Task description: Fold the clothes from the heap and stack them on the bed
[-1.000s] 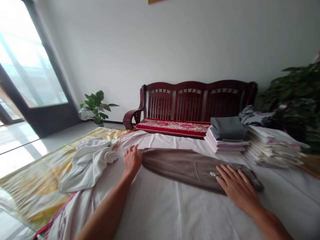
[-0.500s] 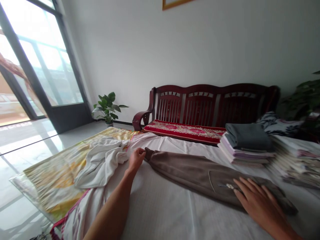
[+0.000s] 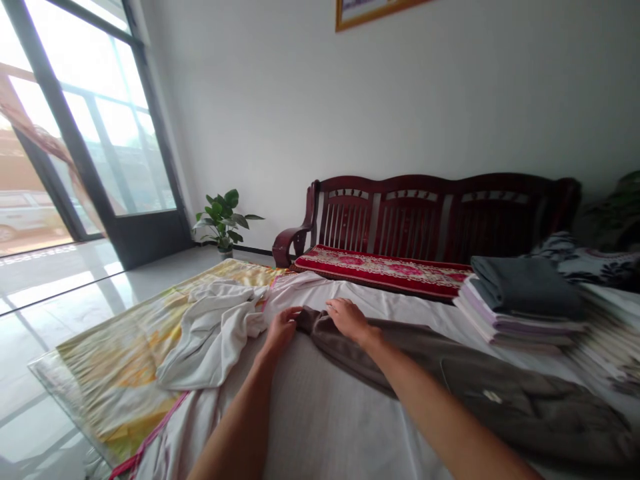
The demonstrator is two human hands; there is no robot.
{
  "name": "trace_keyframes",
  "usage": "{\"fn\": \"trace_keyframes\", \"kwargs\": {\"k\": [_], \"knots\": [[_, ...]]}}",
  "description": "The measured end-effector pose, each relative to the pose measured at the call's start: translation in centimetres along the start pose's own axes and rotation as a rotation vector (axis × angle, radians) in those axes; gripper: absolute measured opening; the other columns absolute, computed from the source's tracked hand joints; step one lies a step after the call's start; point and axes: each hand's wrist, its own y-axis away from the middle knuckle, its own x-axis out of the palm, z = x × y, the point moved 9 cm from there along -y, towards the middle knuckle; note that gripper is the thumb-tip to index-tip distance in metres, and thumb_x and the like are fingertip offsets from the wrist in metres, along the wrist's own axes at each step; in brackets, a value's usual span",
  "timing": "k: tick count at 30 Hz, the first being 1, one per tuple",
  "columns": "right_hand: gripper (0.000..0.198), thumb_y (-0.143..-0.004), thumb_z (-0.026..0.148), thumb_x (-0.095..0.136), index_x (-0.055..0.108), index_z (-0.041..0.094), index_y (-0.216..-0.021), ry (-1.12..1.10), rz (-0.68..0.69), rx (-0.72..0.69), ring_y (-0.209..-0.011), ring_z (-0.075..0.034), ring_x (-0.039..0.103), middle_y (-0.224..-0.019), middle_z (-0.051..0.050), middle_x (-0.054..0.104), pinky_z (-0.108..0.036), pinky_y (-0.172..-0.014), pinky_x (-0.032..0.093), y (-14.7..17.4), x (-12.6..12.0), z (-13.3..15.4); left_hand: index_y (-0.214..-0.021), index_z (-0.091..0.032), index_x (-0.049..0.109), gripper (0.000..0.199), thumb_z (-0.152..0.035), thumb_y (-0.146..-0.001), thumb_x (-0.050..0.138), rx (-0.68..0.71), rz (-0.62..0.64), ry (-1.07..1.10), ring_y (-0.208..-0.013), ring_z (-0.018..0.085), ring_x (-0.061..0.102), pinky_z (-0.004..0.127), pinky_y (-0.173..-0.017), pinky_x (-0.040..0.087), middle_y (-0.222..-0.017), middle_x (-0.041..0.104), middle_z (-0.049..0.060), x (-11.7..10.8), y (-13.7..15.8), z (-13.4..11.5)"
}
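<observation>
Fingers [image 3: 291, 316] of the left hand [image 3: 280, 333] are half curled at the narrow end of the brown garment [image 3: 425, 343]; from my end I can't tell if that's a real pinch. Right hand [image 3: 351, 322] is loosely bent over the cloth beside it, grip unclear too. Garment's lying lengthwise on the pale sheet [image 3: 340, 427], so a one-ended tug could twist it or ruck up the sheet. Crumpled white cloth [image 3: 213, 330] on the left could get snagged. Further back, the folded stack [image 3: 525, 287] might slump if the sheet gets dragged.
</observation>
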Motion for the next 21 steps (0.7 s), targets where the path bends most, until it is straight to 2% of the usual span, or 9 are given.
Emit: {"fn": "trace_keyframes", "kwargs": {"k": [3,7,12,14,17,21], "knots": [[0.025,-0.091,0.024,0.051,0.073,0.02,-0.1,-0.034,0.029,0.037,-0.118,-0.027,0.059,-0.116,-0.012,0.072,-0.039,-0.102,0.04,-2.5,2.6,0.9,-0.111,-0.012,0.071,0.056,-0.004,-0.059,0.051,0.003,-0.008,-0.143,-0.082,0.019,0.07,0.026,-0.074,0.053,-0.095,0.078,0.008,0.0,0.0,-0.2],[0.015,-0.08,0.017,0.059,0.073,0.019,-0.087,-0.157,0.042,0.075,-0.114,-0.028,0.059,-0.105,-0.011,0.074,-0.038,-0.099,0.04,-3.5,4.5,0.4,-0.12,-0.013,0.067,0.056,-0.004,-0.066,0.056,-0.035,-0.069,-0.387,-0.084,0.021,0.069,0.029,-0.078,0.05,-0.098,0.075,0.009,-1.4,0.2,-0.2],[0.015,-0.079,0.023,0.055,0.067,0.02,-0.087,-0.45,0.058,0.079,-0.094,-0.022,0.064,-0.092,-0.006,0.073,-0.033,-0.086,0.047,-3.4,5.1,-1.3,-0.092,-0.016,0.075,0.023,-0.027,-0.072,0.072,-0.099,-0.139,-0.65,-0.101,0.031,0.064,0.039,-0.09,0.045,-0.101,0.07,0.013,-2.7,0.9,-0.3],[0.016,-0.08,0.026,0.053,0.065,0.019,-0.087,-0.575,0.064,0.08,-0.089,-0.021,0.065,-0.09,-0.004,0.072,-0.032,-0.082,0.048,-3.3,5.0,-1.8,-0.084,-0.018,0.075,0.019,-0.033,-0.073,0.074,-0.104,-0.136,-0.695,-0.105,0.032,0.062,0.039,-0.092,0.043,-0.103,0.07,0.013,-2.5,1.0,-0.4],[0.016,-0.076,0.031,0.057,0.064,0.02,-0.085,-0.745,0.088,0.079,-0.085,-0.021,0.064,-0.085,-0.003,0.071,-0.032,-0.079,0.048,-3.1,4.8,-2.1,-0.076,-0.018,0.073,0.009,-0.027,-0.073,0.072,-0.097,-0.126,-0.702,-0.107,0.031,0.06,0.036,-0.093,0.042,-0.101,0.07,0.012,-2.1,0.9,-0.6],[0.023,-0.074,0.037,0.059,0.064,0.021,-0.09,-0.951,0.104,0.093,-0.081,-0.02,0.064,-0.086,-0.001,0.071,-0.033,-0.078,0.049,-2.9,4.4,-2.7,-0.073,-0.017,0.069,0.006,-0.017,-0.077,0.065,-0.091,-0.096,-0.598,-0.092,0.024,0.064,0.031,-0.083,0.044,-0.082,0.07,0.007,-1.9,0.5,-0.4]]}}
